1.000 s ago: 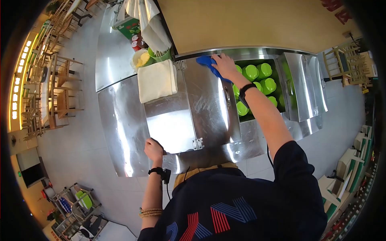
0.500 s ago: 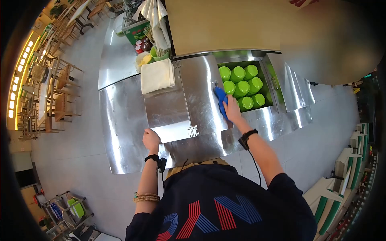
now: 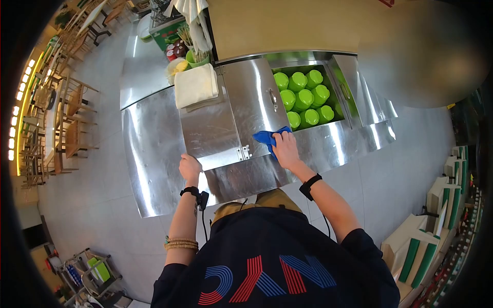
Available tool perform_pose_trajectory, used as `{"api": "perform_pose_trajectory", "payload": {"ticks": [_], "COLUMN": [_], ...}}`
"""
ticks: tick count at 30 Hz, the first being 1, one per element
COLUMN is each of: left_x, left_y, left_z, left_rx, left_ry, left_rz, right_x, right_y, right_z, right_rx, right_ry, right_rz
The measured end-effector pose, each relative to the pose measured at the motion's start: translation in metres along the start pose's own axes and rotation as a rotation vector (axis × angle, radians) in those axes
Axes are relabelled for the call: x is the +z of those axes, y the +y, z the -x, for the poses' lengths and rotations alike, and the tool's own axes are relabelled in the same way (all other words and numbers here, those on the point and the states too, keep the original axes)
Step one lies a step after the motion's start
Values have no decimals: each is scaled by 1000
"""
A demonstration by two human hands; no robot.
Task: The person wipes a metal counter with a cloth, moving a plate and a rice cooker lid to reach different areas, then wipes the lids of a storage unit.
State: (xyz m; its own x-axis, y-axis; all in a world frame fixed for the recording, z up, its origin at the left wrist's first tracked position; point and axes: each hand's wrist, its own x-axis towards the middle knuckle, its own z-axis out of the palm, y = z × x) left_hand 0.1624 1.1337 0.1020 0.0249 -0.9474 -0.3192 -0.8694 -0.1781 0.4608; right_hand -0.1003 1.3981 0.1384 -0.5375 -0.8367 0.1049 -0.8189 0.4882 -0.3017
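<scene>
My right hand [image 3: 286,150] grips a bunched blue cloth [image 3: 266,136] and presses it on the stainless-steel counter lid [image 3: 254,102], near the lid's front right corner. Past it, several bright green lidded containers [image 3: 304,97] stand in rows inside an open bay of the counter. A metal pull handle [image 3: 273,100] is set in the lid beside that bay. My left hand [image 3: 190,168] is curled closed at the counter's front, against the corner of the neighbouring panel [image 3: 210,136]. Whatever its fingers hold, if anything, is hidden.
A folded cream towel [image 3: 196,84] lies on the back of the counter. Behind it are a green cup [image 3: 197,58] of sticks, dark red jars [image 3: 177,50] and a green box [image 3: 169,33]. An upright steel lid [image 3: 354,92] borders the bay's right side.
My right hand has drawn the blue cloth from beside the bay toward me and slightly left, uncovering the pull handle. My left hand stays closed at the front. The view has shifted slightly.
</scene>
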Motion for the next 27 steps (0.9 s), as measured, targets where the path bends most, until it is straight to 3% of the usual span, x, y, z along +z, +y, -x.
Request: {"api": "perform_pose_trajectory", "payload": {"ticks": [9, 15, 17, 19, 21, 25, 27], "left_x": [24, 17, 6, 3, 4, 2, -11], "left_y": [-35, -52, -49, -56, -65, -79, -76], "left_z": [8, 32, 45, 47, 45, 35, 35], "left_rx": [-18, -84, 63, 41, 202, 270, 251], "left_ry": [123, 97, 54, 25, -48, -113, -167], "left_rz": [5, 16, 78, 87, 152, 216, 261], "right_x": [20, 37, 38, 36, 36, 33, 28], "right_y": [17, -5, -13, -19, -18, -19, -22], "right_z": [-84, -133, -140, -137, -131, -116, -112], "right_rx": [-171, -85, -93, -65, -104, -199, -151], "right_ry": [-11, 62, 51, 119, 87, 69, -19], "right_rz": [-50, -70, -62, -48, -52, -101, -80]}}
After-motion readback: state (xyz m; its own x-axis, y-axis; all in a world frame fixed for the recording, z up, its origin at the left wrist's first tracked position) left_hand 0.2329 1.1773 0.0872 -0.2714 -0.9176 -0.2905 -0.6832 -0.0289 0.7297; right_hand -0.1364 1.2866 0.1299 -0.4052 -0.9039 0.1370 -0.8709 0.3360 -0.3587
